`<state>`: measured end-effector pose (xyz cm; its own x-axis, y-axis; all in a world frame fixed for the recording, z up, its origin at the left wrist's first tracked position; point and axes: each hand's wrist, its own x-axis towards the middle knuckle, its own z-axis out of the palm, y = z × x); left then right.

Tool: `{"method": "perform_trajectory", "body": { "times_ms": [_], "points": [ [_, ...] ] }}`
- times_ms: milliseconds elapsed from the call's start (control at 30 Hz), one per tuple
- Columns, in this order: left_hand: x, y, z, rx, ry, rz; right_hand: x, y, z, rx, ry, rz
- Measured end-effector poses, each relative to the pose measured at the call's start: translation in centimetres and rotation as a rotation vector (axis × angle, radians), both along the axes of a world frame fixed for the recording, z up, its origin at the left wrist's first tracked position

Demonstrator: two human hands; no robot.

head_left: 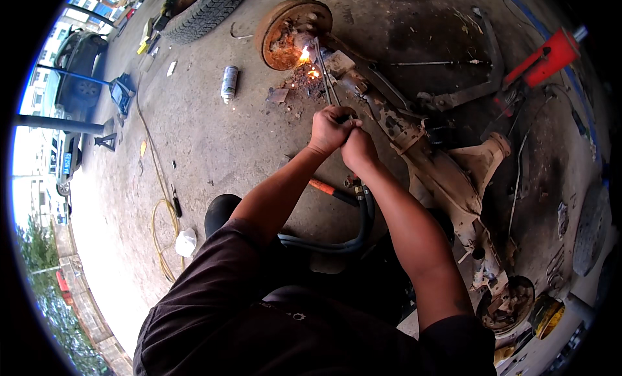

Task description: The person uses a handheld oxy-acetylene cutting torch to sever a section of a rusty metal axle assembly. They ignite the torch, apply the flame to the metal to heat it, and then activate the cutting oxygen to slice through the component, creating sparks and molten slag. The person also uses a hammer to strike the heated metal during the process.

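In the head view, both forearms reach forward and inward, the left hand (327,131) and right hand (358,147) meeting, closed and pressed together around the torch (323,73). Its slim tubes point away from the person, the tip near flames (304,54) beside the rusty drum (277,44).

Blue rectangular licence plate (67,163), pale characters, on pale parked car (69,146). White-and-blue cylindrical spray can (229,84): printed label, lettering too small to read. Dark short-sleeved shirt (214,298): pale gear-shaped emblem (299,316), faint lettering beside it.
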<state>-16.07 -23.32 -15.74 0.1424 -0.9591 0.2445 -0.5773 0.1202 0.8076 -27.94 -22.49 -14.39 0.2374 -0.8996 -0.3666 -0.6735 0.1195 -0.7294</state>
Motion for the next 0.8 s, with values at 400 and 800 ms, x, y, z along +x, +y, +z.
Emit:
{"method": "perform_trajectory", "body": {
  "times_ms": [400,800],
  "points": [
    [0.4,0.2,-0.9,0.001,0.103,-0.004,0.3,0.1,-1.3,-0.021,0.0,0.019],
    [-3.2,2.7,15.3,-0.06,-0.338,-0.274,-4.8,0.3,4.1,-0.136,-0.511,-0.145]
  ]
}}
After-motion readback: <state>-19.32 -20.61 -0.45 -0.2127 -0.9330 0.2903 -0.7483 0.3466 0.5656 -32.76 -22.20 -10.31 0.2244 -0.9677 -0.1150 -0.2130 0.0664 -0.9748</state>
